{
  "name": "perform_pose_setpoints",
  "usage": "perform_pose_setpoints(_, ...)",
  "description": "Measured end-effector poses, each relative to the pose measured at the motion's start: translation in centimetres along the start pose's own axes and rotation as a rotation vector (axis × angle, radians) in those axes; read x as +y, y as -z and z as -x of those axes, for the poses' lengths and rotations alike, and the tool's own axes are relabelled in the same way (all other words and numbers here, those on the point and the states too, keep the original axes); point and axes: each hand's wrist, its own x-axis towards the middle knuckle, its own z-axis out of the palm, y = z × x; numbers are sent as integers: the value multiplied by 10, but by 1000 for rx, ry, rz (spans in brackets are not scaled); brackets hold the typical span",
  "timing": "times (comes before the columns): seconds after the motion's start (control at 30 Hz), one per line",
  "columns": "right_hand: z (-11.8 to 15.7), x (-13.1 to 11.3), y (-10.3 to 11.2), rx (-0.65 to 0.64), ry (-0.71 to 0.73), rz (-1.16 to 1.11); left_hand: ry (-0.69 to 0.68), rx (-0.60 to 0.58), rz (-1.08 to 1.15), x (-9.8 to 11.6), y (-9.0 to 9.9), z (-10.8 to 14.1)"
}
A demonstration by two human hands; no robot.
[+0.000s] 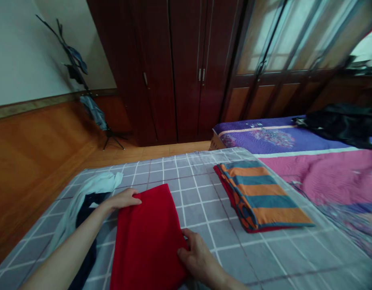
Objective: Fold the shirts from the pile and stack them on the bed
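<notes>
A folded red cloth (149, 237), perhaps a garment, lies in front of me on the grey checked bedcover (200, 201). My left hand (125, 199) grips its far left corner between thumb and fingers. At its right edge, my right hand (196, 249) pinches the fabric. To the right rests a folded orange and teal striped garment (264, 195), with a red folded piece showing beneath it. Left of the red cloth, partly behind my left forearm, lie a pale, light-coloured garment (96, 183) and a dark navy one (86, 217).
A second bed with a purple and pink quilt (294, 161) stands to the right, a black garment (343, 123) on it. Dark wooden wardrobes (186, 72) line the back wall. A coat stand (73, 64) holding a few things stands in the left corner.
</notes>
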Motion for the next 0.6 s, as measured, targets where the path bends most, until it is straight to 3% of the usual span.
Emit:
perform_pose_setpoints(0.17, 2, 11, -3, -28, -58, -296, -4, 8, 176, 1, -6, 8)
perform_pose_setpoints(0.33, 5, 14, 14, -58, -93, -542, 12, -148, 507, 10, -25, 9)
perform_pose_setpoints(0.4, 11, 14, 29, -14, -109, -544, -37, -179, 546, 22, -35, 6)
perform_pose_setpoints(0.5, 26, 10, 53, 18, -110, -512, -108, -132, 517, 48, -49, -1)
perform_pose_setpoints(0.6, 41, 4, 80, -20, -55, -534, -119, -102, 535, 83, -57, -9)
